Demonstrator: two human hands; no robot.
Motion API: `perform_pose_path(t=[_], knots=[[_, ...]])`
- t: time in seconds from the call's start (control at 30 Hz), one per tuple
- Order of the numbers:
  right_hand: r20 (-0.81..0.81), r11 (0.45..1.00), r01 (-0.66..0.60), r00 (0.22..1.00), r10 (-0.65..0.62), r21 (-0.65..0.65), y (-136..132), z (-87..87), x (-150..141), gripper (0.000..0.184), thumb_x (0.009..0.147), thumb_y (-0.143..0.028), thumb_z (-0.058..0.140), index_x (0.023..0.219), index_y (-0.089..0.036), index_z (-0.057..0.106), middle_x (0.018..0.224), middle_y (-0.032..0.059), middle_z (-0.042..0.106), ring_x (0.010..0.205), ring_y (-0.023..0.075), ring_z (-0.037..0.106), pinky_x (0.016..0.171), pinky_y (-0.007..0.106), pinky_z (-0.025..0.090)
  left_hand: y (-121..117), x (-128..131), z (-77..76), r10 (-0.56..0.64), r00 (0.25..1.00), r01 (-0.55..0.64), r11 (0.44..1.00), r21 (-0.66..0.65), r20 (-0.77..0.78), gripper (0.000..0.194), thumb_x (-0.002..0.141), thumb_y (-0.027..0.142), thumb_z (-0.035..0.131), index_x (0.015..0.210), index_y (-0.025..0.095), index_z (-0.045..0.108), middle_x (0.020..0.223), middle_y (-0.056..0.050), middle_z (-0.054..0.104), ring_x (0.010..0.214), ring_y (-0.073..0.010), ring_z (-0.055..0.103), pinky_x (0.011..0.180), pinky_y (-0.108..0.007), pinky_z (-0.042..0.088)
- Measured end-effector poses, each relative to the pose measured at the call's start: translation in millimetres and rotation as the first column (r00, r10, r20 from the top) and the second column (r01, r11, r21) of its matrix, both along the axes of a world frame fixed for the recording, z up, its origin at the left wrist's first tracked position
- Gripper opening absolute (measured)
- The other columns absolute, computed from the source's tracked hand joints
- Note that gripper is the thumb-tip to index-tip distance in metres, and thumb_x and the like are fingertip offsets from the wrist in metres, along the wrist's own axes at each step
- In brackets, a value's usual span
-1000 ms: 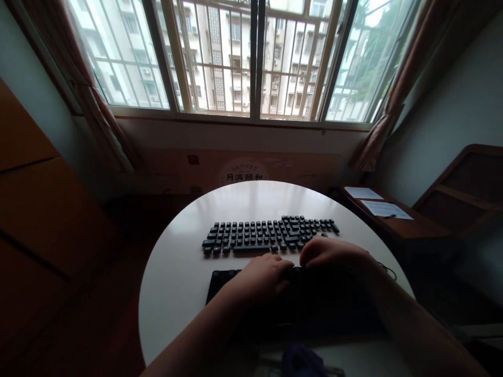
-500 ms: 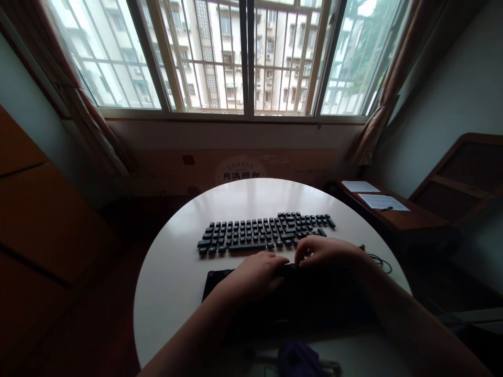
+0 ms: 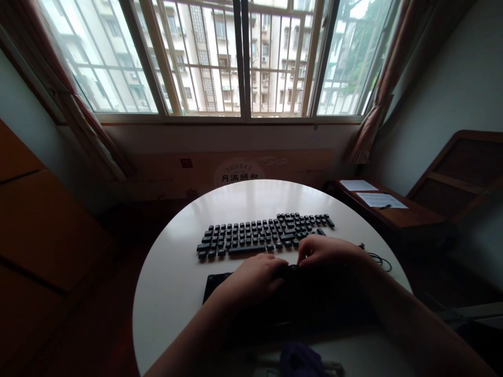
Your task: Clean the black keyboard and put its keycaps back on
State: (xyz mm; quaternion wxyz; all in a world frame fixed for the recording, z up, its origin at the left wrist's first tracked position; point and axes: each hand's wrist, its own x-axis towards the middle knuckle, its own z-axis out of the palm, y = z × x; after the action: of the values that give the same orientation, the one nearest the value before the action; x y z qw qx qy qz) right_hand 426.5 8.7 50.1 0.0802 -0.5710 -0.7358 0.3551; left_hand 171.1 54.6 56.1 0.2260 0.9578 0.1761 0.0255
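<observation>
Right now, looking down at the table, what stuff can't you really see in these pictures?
In the head view:
Right hand: its curled fingers hide whether its grip holds anything.
Black keyboard base: partly covered by the left hand; deep shadow hides its details.
Purple thing: cut off by the bottom edge, and too dim to name.
Loose keycaps: any letters are too small to read.
Papers: the writing is too small to read.

The characters 月满颐和 point(image 3: 239, 178) are printed on the cardboard panel point(image 3: 157, 170); any markings on the black keys point(image 3: 265, 228) cannot be made out.
</observation>
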Motion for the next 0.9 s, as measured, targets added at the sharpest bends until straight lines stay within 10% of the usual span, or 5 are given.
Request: perform_pose_path(t=[0.9], knots=[[-0.007, 0.995, 0.096, 0.995, -0.096, 0.003, 3.4, -2.0, 1.1, 0.038, 0.075, -0.045, 0.075, 0.104, -0.021, 0.075, 0.091, 0.0022, 0.071, 0.081, 0.0191, 0.064, 0.064, 0.024, 0.045, -4.5, 3.3, -3.8, -0.002, 1.0, 0.002, 1.0, 0.031, 0.024, 0.045, 0.089, 0.024, 0.058, 0.133, 0.032, 0.059, 0.123, -0.004, 0.066, 0.108, -0.0256, 0.061, 0.092, -0.036, 0.048]])
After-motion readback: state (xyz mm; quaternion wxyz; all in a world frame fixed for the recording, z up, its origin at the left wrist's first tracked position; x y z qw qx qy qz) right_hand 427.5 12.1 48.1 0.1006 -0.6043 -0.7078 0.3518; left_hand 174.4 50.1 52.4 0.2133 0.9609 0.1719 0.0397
